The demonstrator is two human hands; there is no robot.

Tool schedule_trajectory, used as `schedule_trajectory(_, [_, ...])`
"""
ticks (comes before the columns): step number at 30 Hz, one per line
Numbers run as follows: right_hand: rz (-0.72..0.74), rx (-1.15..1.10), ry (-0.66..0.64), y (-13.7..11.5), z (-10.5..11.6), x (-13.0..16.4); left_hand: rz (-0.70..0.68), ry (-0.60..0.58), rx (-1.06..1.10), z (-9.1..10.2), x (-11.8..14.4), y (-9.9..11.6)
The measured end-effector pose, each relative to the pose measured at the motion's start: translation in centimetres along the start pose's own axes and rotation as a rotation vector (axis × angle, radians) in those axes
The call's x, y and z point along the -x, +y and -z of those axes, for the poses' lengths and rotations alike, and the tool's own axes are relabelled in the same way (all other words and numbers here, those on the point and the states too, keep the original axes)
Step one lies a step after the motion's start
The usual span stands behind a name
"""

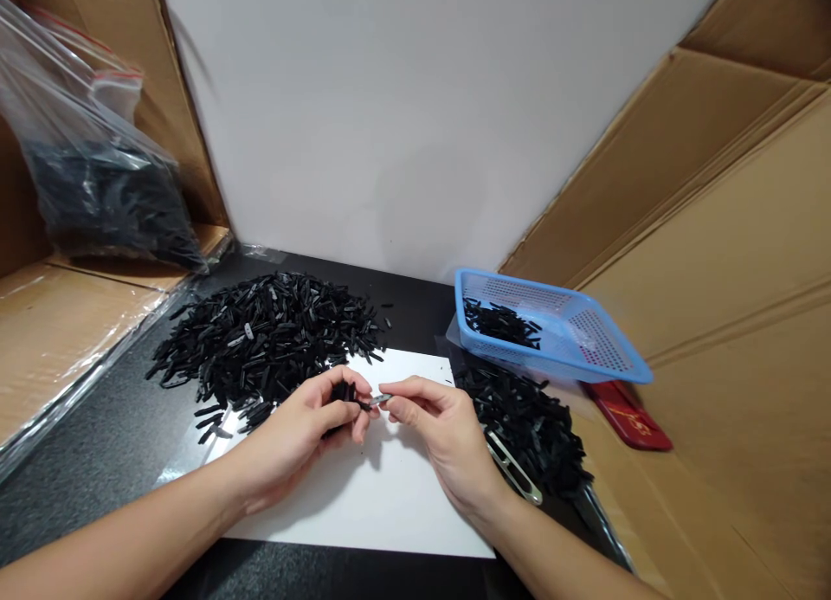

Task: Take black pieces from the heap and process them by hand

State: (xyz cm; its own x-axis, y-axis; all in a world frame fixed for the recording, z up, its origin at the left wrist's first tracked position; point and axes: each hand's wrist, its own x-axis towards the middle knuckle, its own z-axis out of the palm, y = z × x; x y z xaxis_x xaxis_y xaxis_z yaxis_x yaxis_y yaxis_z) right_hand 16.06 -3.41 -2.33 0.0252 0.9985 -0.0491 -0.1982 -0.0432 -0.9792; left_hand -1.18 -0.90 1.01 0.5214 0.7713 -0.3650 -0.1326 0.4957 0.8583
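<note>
Over a white sheet (363,505), my two hands meet fingertip to fingertip. Several small black strips (344,394) are gathered in my left hand (318,418), its fingers curled round them. My right hand (434,422) pinches one small strip with a grey face (380,399), whose other end touches my left fingers. What the strips are exactly, I cannot make out. A large heap of similar black strips (266,332) lies just beyond my left hand. Beside my right wrist is a second heap (532,422), with a pale metal tool with a slotted handle (512,468) at its edge.
A blue perforated basket (558,366) holding some black strips stands at the back right. Under its corner is a red flat case (629,416). On the left, a clear plastic bag (110,193) of black pieces rests on cardboard (71,323). Cardboard walls flank the dark table (130,435).
</note>
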Motion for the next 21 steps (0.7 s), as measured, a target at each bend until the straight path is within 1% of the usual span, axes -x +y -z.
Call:
schedule_trajectory(3, [0.017, -0.009, -0.002, -0.13, -0.04, 0.09, -0.027, 0.005, -0.013, 0.14, -0.19, -0.04])
schedule_trajectory(8, [0.0, -0.062, 0.019, -0.03, -0.14, 0.16, -0.069, 0.039, -0.052, 0.14, -0.25, -0.03])
schedule_trajectory(16, [-0.059, -0.11, 0.036, -0.14, -0.19, 0.14, -0.088, 0.082, -0.084, 0.17, -0.43, 0.04])
schedule_trajectory(18, [-0.057, -0.15, 0.02, -0.35, -0.16, 0.16, -0.08, 0.097, -0.073, 0.12, -0.42, 0.13])
schedule_trajectory(21, [-0.098, -0.289, -0.056, -0.64, -0.13, 0.23, -0.069, 0.119, -0.073, 0.04, -0.4, 0.15])
